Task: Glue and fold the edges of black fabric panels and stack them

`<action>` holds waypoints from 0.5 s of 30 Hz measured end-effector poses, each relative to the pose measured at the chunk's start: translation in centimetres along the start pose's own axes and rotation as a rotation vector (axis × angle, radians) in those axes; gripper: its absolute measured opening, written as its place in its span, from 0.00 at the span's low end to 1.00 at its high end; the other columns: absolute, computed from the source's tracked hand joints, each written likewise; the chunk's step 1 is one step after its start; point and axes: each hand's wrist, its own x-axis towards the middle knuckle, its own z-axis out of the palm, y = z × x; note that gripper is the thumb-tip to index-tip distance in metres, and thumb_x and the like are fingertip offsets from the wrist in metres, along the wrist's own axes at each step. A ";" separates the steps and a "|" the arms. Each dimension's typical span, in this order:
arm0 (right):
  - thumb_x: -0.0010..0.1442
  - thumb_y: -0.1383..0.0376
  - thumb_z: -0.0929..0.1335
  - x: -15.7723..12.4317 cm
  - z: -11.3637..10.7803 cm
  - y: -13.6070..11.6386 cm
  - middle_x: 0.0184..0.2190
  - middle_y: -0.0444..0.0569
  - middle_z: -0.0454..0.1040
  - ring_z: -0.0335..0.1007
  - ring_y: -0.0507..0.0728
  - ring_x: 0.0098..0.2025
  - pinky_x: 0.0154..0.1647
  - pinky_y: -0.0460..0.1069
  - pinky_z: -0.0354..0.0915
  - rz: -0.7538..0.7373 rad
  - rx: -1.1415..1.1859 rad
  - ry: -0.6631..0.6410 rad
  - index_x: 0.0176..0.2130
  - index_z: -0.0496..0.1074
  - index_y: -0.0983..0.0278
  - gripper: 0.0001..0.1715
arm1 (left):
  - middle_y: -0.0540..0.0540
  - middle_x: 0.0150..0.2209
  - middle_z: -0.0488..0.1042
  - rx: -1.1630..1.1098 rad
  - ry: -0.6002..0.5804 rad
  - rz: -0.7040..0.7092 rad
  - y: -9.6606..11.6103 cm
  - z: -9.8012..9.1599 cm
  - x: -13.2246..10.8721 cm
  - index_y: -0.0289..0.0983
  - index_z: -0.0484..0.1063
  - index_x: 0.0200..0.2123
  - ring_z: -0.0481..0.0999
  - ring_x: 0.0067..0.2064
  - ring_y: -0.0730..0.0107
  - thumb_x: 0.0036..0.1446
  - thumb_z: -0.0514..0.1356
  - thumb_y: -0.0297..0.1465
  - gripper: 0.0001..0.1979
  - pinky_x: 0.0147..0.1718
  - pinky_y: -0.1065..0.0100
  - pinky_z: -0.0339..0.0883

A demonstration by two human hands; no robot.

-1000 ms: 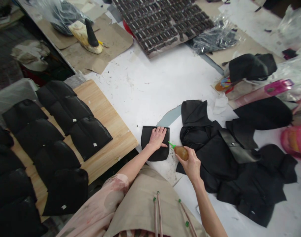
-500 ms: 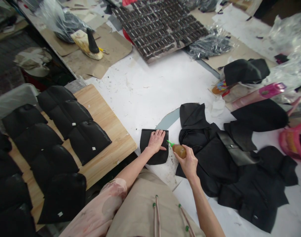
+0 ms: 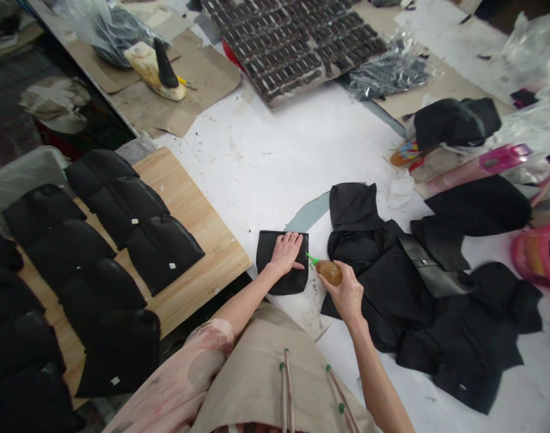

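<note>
My left hand [image 3: 286, 252] lies flat, fingers spread, on a small black fabric piece [image 3: 275, 279] on the white table [image 3: 275, 162], pressing it down. My right hand [image 3: 347, 293] is wrapped round a small amber glue bottle [image 3: 330, 271] with a green nozzle. The nozzle tip points at the right edge of the black piece, close to my left thumb. A heap of black fabric pieces [image 3: 419, 288] lies just to the right of my right hand.
A wooden board [image 3: 198, 228] at the left carries several finished black pieces [image 3: 121, 204]. A tray of small dark parts [image 3: 297, 42] sits at the back. Cardboard, plastic bags, a pink container [image 3: 539, 255] and bottles crowd the right side.
Both hands stay on the black piece and the bottle. The nozzle has shifted slightly along the piece's right edge; the rest is camera motion.
</note>
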 end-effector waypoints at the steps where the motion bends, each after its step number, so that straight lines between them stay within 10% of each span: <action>1: 0.62 0.42 0.65 -0.4 -0.1 0.0 0.43 0.54 0.74 0.74 0.62 0.40 0.36 0.52 0.68 0.004 -0.001 -0.008 0.50 0.69 0.63 0.31 | 0.34 0.61 0.63 0.004 0.002 -0.003 0.0 0.0 0.0 0.33 0.60 0.62 0.60 0.60 0.48 0.41 0.70 0.53 0.50 0.56 0.55 0.56; 15: 0.61 0.42 0.66 -3.7 -1.2 0.0 0.43 0.52 0.75 0.75 0.62 0.40 0.37 0.52 0.69 0.051 0.013 -0.054 0.50 0.68 0.62 0.31 | 0.34 0.61 0.63 -0.019 0.015 -0.003 0.1 -0.1 -0.1 0.34 0.60 0.63 0.60 0.60 0.47 0.43 0.71 0.50 0.48 0.56 0.55 0.56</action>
